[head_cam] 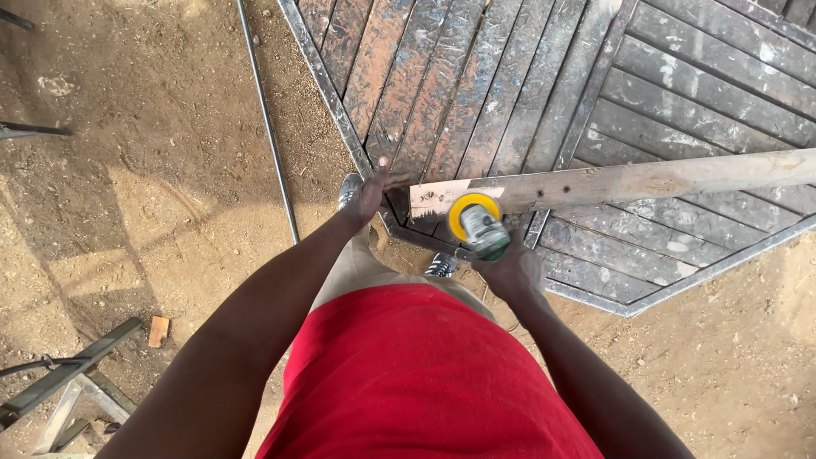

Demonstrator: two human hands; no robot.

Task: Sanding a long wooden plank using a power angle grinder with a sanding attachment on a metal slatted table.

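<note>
A long wooden plank [629, 180] reaches in from the right edge, above a metal slatted gate panel [510, 85] lying on the dirt. My left hand [374, 192] grips the plank's near end, fingers wrapped on it. My right hand [510, 270] holds a green angle grinder [484, 234] with a yellow disc [473, 212], which sits against the plank's lower edge near that end. My red shirt and beige trousers fill the lower middle, and my shoes show by the gate's frame.
A thin metal rod [268, 119] lies on the dirt to the left of the gate. A metal frame [68, 374] sits at the lower left beside a small orange block [158, 330]. Sandy ground surrounds everything.
</note>
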